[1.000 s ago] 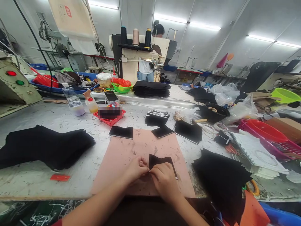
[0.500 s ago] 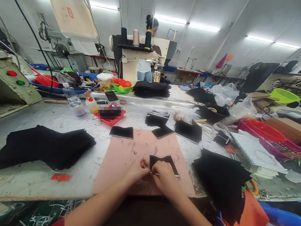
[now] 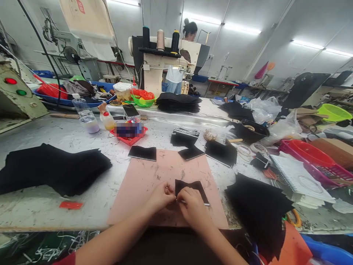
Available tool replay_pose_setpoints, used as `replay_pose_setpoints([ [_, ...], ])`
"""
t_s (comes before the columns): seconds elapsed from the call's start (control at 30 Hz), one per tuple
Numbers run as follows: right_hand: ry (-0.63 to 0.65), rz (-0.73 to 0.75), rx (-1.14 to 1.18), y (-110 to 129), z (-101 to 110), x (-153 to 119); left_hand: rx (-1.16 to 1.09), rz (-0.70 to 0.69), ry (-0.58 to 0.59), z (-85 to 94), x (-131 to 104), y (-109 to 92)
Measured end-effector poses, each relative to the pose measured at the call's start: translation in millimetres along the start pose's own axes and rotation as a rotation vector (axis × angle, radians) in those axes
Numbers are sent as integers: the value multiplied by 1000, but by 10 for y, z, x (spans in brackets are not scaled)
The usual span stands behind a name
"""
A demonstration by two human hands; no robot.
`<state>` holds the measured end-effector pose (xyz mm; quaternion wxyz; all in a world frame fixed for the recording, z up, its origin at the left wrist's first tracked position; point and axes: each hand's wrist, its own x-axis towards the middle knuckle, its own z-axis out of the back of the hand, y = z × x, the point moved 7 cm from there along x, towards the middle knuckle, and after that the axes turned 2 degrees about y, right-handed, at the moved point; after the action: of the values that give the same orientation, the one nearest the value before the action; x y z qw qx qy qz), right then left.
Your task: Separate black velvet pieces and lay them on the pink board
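Bending over a small blk piece [image 3: 198, 185], the person's L hand [image 3: 163, 197] and R hand [image 3: 192, 206] sit close tog., fingertips nearly meeting at its L edge. L thumb & index are pinched up; R fingers are curled over the piece, hiding part of it — can't tell how firmly either grips. Piece is on the R half of a pink mat [image 3: 143, 184], a pale strip along its near edge. Mat lies at the worktop's [image 3: 93, 217] near edge. At mat's far-L corner: a blk rectangle [image 3: 142, 153]; at far-R, a blk offcut [image 3: 191, 153]. Big blk stack [image 3: 55, 169] to L, w/ a red strip [image 3: 71, 205] in front; another fanned stack [image 3: 256, 206] to R, nr a spiral notebook [image 3: 300, 176]. Beyond — red tray [image 3: 129, 141], sewing machine [image 3: 153, 70], co-worker [image 3: 174, 75] behind it.
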<state>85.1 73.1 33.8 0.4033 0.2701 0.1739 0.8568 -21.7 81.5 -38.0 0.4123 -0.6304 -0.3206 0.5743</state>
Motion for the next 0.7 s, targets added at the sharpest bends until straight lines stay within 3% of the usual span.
replay_pose_setpoints([
  [0.43,19,-22,295,-93,-39,-11,-30,-21,13,-16,-28,-22],
  [0.7,-37,-65,468,-171,-64,-40,-37,-20,-3,-8,-36,-53],
])
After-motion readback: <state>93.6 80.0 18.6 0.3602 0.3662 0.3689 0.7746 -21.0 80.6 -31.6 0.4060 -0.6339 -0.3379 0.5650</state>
